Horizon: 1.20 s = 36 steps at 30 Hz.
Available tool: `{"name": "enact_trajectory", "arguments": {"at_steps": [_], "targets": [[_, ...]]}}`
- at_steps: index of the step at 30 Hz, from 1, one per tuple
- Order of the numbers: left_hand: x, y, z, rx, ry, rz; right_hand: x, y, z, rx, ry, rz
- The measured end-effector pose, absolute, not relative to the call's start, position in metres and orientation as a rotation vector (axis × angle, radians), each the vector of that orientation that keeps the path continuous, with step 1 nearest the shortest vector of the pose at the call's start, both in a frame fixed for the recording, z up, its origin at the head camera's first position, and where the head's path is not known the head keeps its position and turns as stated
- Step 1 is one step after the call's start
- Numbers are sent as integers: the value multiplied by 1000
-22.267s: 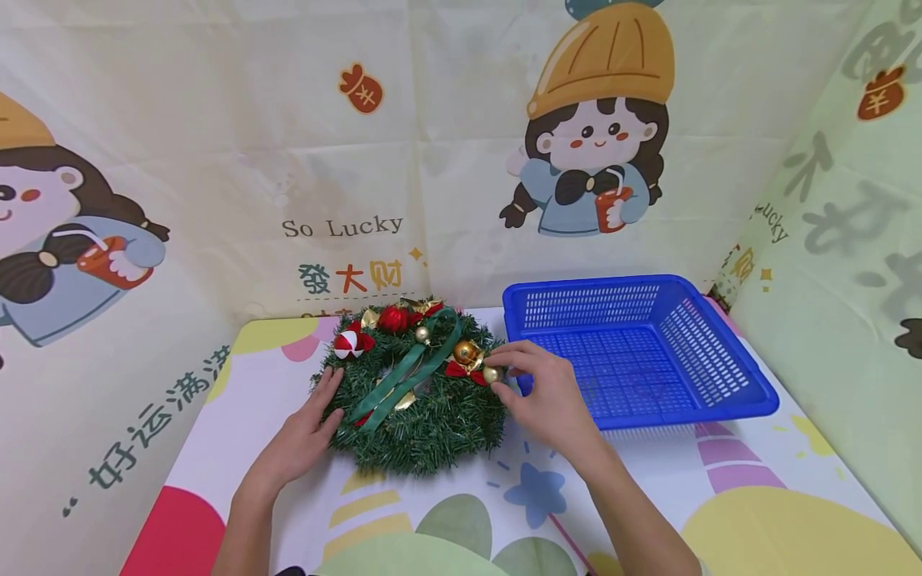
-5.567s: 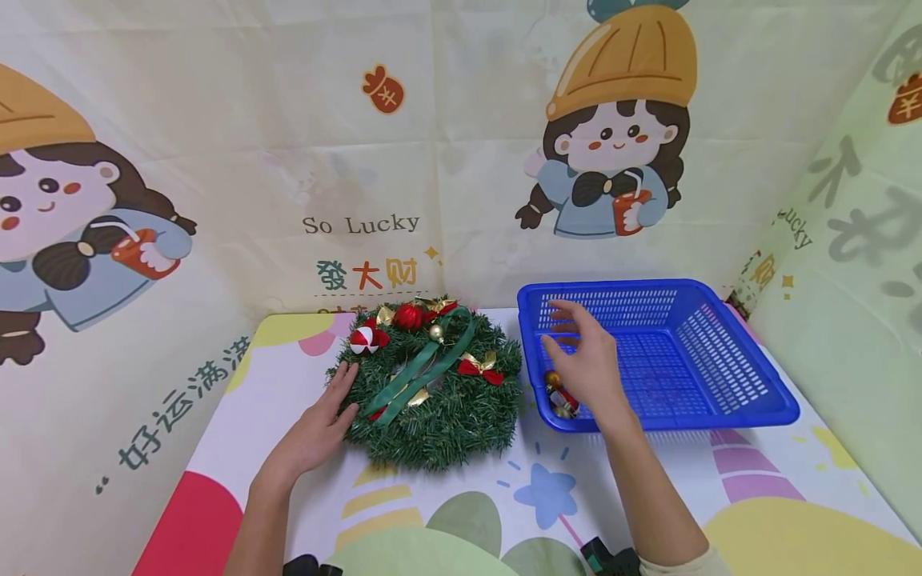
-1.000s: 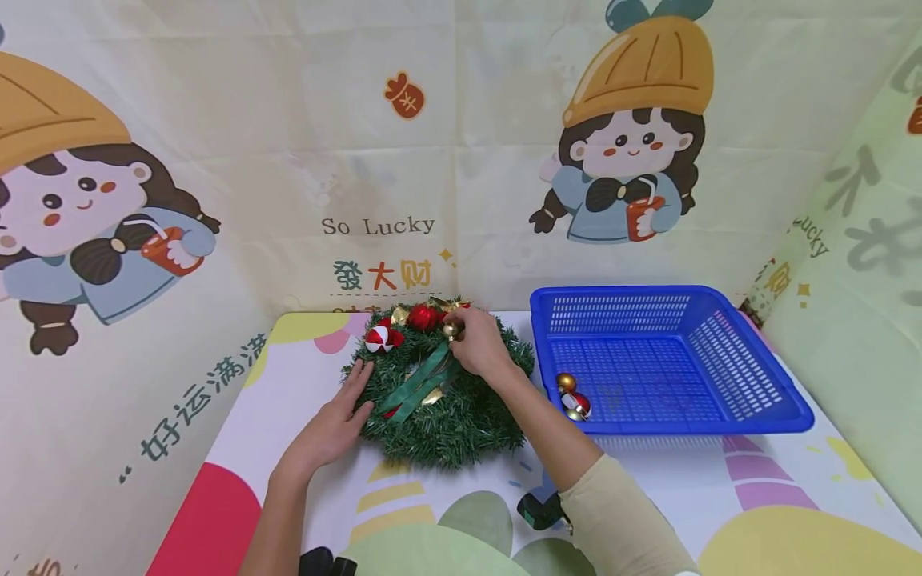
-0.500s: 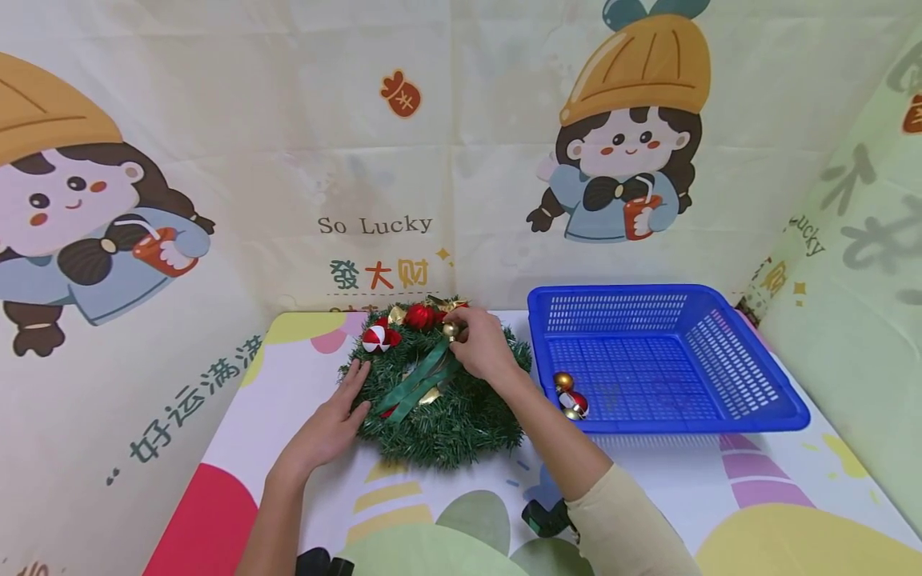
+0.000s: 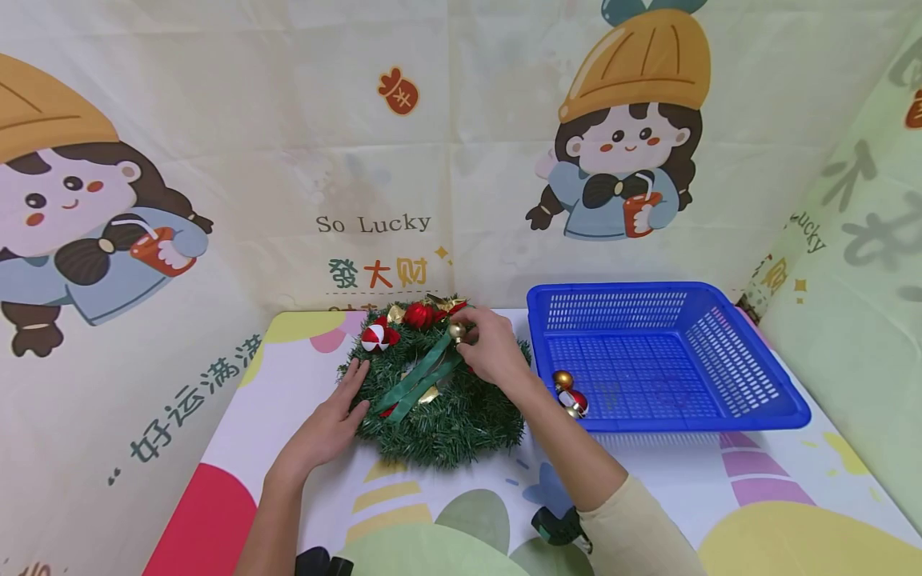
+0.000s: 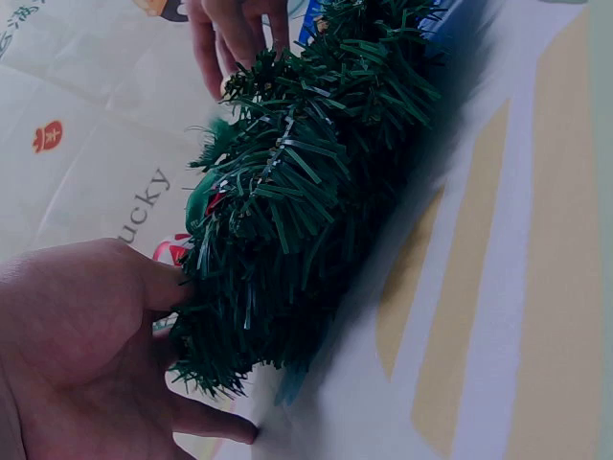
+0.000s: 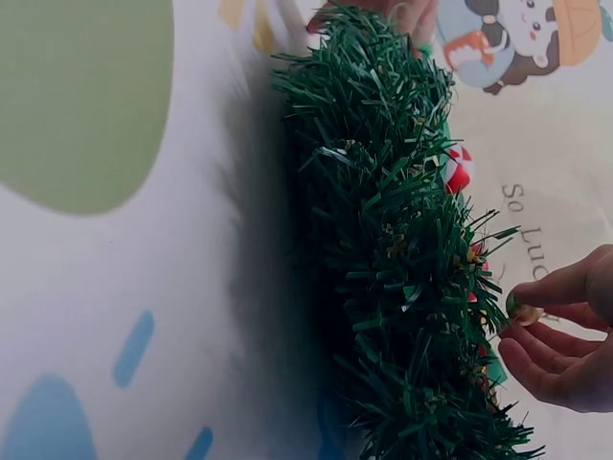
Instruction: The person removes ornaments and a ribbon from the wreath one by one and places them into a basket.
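Note:
A green wreath (image 5: pixel 446 432) lies on the table, trimmed with red bows, gold leaves, a red ball (image 5: pixel 418 316), a red-and-white ball (image 5: pixel 374 338) and a green ribbon (image 5: pixel 414 388). My right hand (image 5: pixel 493 344) pinches a small pale-gold Christmas bauble (image 5: pixel 457 330) over the wreath's upper right; in the right wrist view the bauble (image 7: pixel 525 313) sits between thumb and fingertips, just off the greenery. My left hand (image 5: pixel 334 424) rests against the wreath's left side with its fingers spread, and in the left wrist view the hand (image 6: pixel 86 335) touches the needles.
To the right stands a blue plastic basket (image 5: pixel 670 424). In its near left corner lie a gold bauble (image 5: pixel 563 380), a red-and-white bauble (image 5: pixel 574 402) and a pale-gold one (image 5: pixel 572 412). A patterned cloth wall (image 5: pixel 475 240) rises behind the table.
Since the oldest frame, baubles have gone from the wreath's right side into the basket. My right hand came from the basket to the pale-gold bauble and has just drawn it slightly right.

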State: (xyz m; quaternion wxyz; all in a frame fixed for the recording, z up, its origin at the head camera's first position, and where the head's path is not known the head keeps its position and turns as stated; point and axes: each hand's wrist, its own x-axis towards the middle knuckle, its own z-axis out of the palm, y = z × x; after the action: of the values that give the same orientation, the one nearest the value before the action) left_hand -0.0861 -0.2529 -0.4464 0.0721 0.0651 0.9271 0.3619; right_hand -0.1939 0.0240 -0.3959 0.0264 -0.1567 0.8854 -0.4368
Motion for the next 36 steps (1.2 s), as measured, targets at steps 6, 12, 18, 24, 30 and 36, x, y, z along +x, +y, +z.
{"name": "enact_trajectory", "arguments": {"at_steps": [6, 12, 18, 24, 30, 36], "targets": [[-87, -253, -448, 202, 2798, 1078, -188, 30, -394, -489, 2745, -1378], [-88, -253, -447, 204, 2797, 1084, -183, 35, -389, -516, 2795, -1382], [-87, -253, -447, 209, 2796, 1092, -179, 44, -385, -537, 2792, -1405], [-87, -254, -449, 210, 2801, 1083, -174, 55, -382, -535, 2772, -1481], [-87, -254, -450, 207, 2795, 1082, -169, 66, -382, -500, 2761, -1529], [-87, -254, -450, 208, 2797, 1076, -165, 74, -380, -510, 2796, -1528]]}}
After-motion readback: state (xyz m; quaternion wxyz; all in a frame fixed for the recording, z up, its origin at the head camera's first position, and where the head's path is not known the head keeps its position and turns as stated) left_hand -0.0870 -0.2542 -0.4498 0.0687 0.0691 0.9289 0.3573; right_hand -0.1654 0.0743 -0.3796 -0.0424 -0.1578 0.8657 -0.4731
